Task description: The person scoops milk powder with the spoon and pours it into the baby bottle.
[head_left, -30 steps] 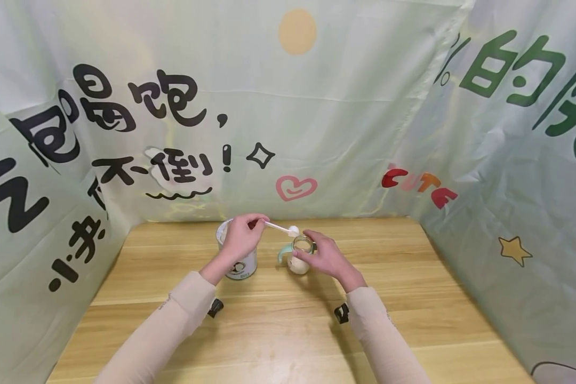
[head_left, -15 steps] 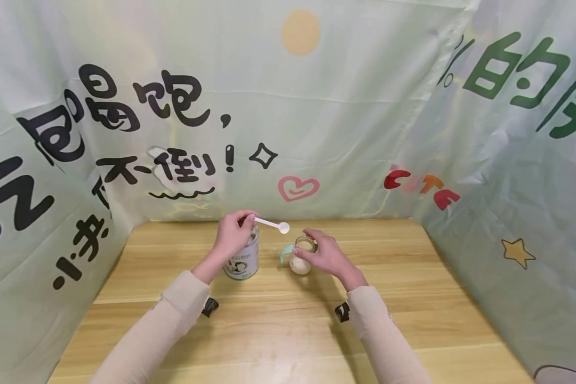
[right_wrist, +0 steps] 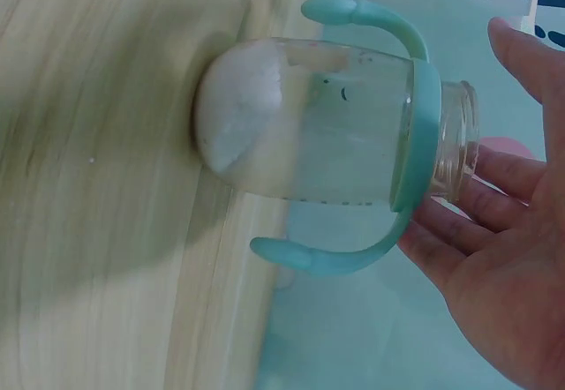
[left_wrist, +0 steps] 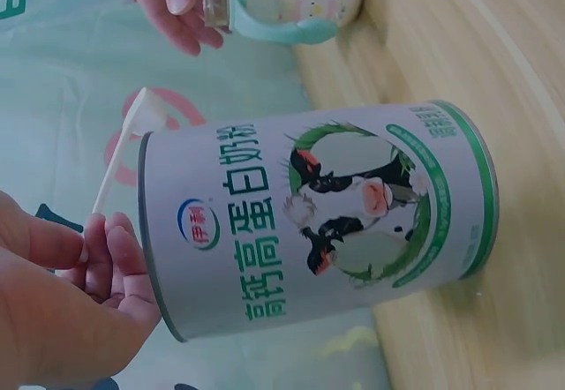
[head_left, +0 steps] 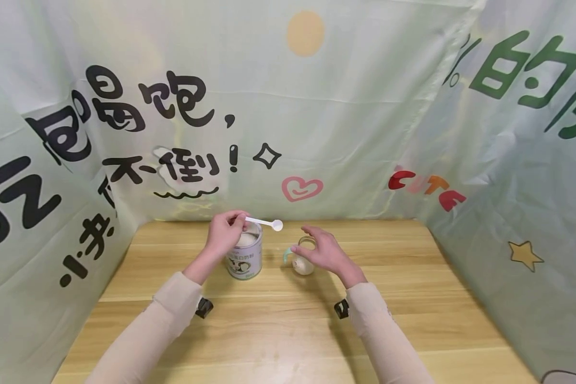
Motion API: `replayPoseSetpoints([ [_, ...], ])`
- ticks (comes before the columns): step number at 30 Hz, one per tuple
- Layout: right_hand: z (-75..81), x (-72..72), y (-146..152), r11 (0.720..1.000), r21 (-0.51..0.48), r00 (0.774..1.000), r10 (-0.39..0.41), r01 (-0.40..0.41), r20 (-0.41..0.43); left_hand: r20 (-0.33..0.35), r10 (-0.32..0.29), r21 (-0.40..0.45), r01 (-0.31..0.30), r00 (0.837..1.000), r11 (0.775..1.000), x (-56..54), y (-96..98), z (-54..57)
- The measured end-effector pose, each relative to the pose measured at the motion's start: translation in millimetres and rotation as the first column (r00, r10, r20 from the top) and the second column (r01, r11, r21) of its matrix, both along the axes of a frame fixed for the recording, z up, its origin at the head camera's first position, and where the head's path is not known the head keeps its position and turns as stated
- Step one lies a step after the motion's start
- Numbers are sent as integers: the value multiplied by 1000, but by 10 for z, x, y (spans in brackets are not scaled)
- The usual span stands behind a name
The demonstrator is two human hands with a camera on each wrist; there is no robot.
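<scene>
Pinched by its handle, a white measuring scoop [head_left: 265,222] is in my left hand [head_left: 224,236], just above the rim of a milk powder can [left_wrist: 335,218]. The scoop's bowl points right, past the can's edge. The can stands upright without a lid, and pale powder shows inside it in the head view. To its right stands a clear baby bottle [right_wrist: 327,125] with a mint-green collar and two handles, white powder heaped at its bottom. My right hand [right_wrist: 503,222] is spread around the open bottle neck, fingertips right at the glass and thumb held away from it.
Both containers stand on a wooden table [head_left: 278,330] near its back edge. Printed cloth walls [head_left: 345,128] enclose the table at the back and on both sides.
My left hand has moved left with the scoop, from over the bottle mouth to above the can. The scoop has levelled out. My right hand stays at the bottle, its thumb now off the neck.
</scene>
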State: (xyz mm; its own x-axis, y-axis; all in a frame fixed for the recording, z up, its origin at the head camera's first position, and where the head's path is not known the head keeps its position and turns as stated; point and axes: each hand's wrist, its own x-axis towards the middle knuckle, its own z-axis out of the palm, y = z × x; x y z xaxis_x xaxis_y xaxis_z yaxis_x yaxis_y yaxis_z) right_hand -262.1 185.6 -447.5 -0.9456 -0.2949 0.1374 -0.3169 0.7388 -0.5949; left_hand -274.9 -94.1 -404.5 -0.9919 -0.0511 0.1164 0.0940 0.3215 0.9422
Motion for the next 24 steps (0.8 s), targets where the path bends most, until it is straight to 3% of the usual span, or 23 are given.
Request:
replayPoseSetpoints([
  [24,52,-105,-231,999,25,999,45,-45,-23,45,68,22,-69,997,997,38,-428,6],
])
